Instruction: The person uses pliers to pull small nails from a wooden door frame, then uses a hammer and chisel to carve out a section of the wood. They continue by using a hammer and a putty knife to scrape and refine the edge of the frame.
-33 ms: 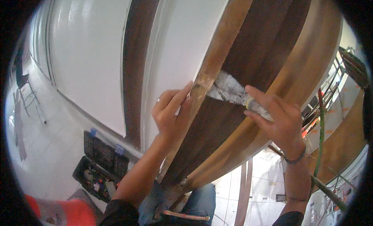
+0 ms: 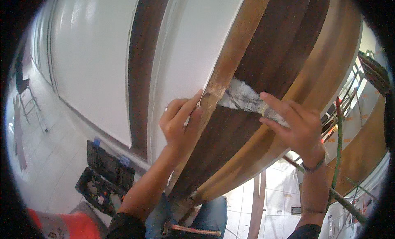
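My right hand (image 2: 294, 126) grips a putty knife (image 2: 243, 96) whose broad blade is smeared with white and grey. The blade lies across the dark brown wood panel (image 2: 218, 128), its tip at the lighter brown wood strip (image 2: 236, 54). That strip has a pale, scuffed patch right by the tip. Opposite the blade, my left hand (image 2: 177, 121) is closed at the border between the strip and the white panel (image 2: 187, 45). Its index finger and thumb come together around something thin and pale that I cannot make out.
A black toolbox (image 2: 109, 161) with its lid up stands on the tiled floor at left. Near it lies an orange-red and grey item (image 2: 70, 224). A stool (image 2: 26, 91) is farther left. Green poles (image 2: 338, 136) rise at right beside a curved brown panel (image 2: 362, 148).
The view has shifted very slightly. Both hands and the putty knife stay in nearly the same places, with the left fingers a touch changed at the strip's edge.
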Demonstrator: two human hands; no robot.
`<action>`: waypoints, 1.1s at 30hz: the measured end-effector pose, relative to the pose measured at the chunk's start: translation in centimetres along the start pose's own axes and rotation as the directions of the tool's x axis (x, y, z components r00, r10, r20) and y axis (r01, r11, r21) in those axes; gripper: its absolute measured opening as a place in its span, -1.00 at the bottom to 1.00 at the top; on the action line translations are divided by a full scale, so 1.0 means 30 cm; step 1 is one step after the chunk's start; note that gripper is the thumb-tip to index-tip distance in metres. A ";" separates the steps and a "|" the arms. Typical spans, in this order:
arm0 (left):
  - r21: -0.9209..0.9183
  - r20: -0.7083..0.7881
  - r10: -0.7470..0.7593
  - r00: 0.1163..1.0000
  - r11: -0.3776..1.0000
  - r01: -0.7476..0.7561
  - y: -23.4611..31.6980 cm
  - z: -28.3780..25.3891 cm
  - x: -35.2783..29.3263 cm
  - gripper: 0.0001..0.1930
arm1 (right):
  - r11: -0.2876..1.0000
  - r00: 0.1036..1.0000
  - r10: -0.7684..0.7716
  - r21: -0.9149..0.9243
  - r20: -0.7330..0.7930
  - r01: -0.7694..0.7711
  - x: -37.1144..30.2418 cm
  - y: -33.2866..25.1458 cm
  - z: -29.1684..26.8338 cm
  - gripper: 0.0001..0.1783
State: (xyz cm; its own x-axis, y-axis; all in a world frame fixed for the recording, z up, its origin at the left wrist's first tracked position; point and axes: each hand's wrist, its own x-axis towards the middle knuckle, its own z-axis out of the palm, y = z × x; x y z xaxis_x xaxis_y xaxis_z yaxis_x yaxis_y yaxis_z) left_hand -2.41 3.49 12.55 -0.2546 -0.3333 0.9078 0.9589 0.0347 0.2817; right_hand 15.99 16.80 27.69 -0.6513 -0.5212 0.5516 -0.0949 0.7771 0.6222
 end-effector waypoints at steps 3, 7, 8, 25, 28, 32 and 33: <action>-0.044 0.040 -0.011 0.999 0.999 0.013 -0.002 -0.015 -0.009 -0.68 | 0.997 0.997 -0.072 -0.009 0.021 0.072 0.032 0.080 -0.006 -0.37; -0.049 0.062 -0.033 0.998 0.998 0.036 -0.007 0.002 -0.006 -0.68 | 0.997 0.995 -0.065 0.038 0.079 0.062 0.099 0.148 -0.025 -0.39; -0.055 0.058 -0.024 0.998 0.998 0.027 -0.010 0.000 -0.007 -0.67 | 0.991 0.991 -0.121 0.061 0.052 0.117 0.129 0.167 -0.026 -0.44; -0.128 0.048 -0.073 0.996 0.989 0.079 0.008 -0.006 -0.008 -0.68 | 0.841 0.899 0.423 0.318 0.116 -0.437 0.045 -0.126 -0.064 -0.51; -0.113 0.053 -0.082 0.995 0.990 0.088 0.009 0.000 -0.010 -0.67 | 0.812 0.837 0.497 0.217 0.228 -0.542 0.087 -0.192 -0.115 -0.54; -0.087 0.010 -0.055 0.998 0.995 0.055 -0.015 0.003 -0.013 -0.66 | 0.895 0.910 0.370 0.190 0.189 -0.404 0.068 -0.135 -0.070 -0.58; -0.091 -0.002 -0.058 0.998 0.994 0.057 -0.015 0.004 -0.010 -0.66 | 0.919 0.948 0.293 0.237 0.128 -0.316 0.048 -0.091 -0.036 -0.58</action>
State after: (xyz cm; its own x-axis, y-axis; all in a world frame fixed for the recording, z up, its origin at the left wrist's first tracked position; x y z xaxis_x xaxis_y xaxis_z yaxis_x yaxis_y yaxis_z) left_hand -2.78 3.67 12.18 -0.3093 -0.3371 0.8892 0.9501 -0.0702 0.3039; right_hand 16.12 13.54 27.38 -0.7413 -0.2214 0.6336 -0.0603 0.9622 0.2656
